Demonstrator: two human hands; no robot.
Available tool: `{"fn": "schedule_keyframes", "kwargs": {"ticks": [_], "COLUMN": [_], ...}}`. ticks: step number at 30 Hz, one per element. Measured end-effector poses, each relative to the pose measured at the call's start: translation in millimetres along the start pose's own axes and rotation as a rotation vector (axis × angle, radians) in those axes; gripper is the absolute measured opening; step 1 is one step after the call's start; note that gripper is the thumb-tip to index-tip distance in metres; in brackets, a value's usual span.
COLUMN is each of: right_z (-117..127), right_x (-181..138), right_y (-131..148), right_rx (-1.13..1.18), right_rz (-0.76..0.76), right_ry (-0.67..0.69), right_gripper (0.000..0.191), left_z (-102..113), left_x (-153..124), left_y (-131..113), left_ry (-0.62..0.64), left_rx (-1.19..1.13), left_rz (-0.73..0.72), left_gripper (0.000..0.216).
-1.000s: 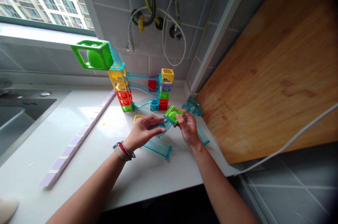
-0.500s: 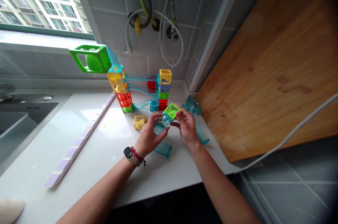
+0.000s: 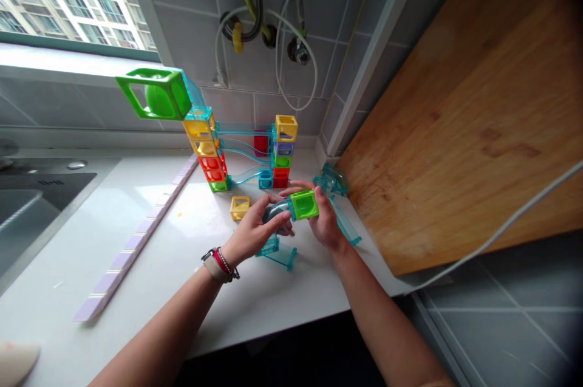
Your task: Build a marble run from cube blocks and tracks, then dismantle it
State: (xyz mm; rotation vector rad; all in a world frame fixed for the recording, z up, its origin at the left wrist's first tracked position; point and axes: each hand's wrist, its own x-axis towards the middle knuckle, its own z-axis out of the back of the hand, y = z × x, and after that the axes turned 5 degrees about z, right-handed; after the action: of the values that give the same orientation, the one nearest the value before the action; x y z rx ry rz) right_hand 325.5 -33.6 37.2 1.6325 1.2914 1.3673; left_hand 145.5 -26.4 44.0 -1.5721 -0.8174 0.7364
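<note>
My left hand [image 3: 254, 226] is closed around a clear blue track piece [image 3: 277, 209]. At its right end sits a green cube block [image 3: 305, 205], pinched by my right hand [image 3: 324, 217]; the two pieces touch end to end. Just left of the held parts, a yellow cube block [image 3: 240, 208] lies on the counter. Below my left hand is another clear blue track piece [image 3: 283, 254], partly covered. Behind stands a marble run: a left tower [image 3: 213, 162] topped by a large green block [image 3: 164, 95], joined by blue ramps [image 3: 248, 150] to a right tower [image 3: 283, 153].
More clear blue pieces [image 3: 332, 179] lie by the wooden board [image 3: 464, 119] leaning on the right. A pale purple strip [image 3: 136, 241] crosses the white counter [image 3: 159, 290]. The sink [image 3: 40, 217] is at left; a white cable [image 3: 496, 223] hangs at right.
The green block and blue track piece have turned from an upward slant to nearly level, lower and slightly right. My right fingers now reach behind them.
</note>
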Motion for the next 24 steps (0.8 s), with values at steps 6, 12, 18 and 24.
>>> {"fn": "schedule_keyframes", "kwargs": {"ticks": [6,12,18,24], "right_z": [-1,4,-5,-11], "right_x": [-4,-5,7,-8], "right_y": [-4,-12,-13,-20], "right_rx": [0.006,0.018,0.097,-0.293], "right_rz": [-0.016,-0.184,-0.151,-0.055], "right_ry": [-0.039,-0.07,-0.117,-0.119], "right_gripper": [0.049,0.055,0.063,0.051], "left_z": [3,4,8,12], "left_x": [-1,0,4,11], "left_y": [-2,-1,-6,1], "left_ry": [0.065,0.085,-0.036,-0.264], "left_rx": [-0.034,-0.058,-0.258,-0.461], "left_rz": [0.051,0.115,0.207,0.099], "left_gripper": [0.034,0.034,0.038,0.049]}}
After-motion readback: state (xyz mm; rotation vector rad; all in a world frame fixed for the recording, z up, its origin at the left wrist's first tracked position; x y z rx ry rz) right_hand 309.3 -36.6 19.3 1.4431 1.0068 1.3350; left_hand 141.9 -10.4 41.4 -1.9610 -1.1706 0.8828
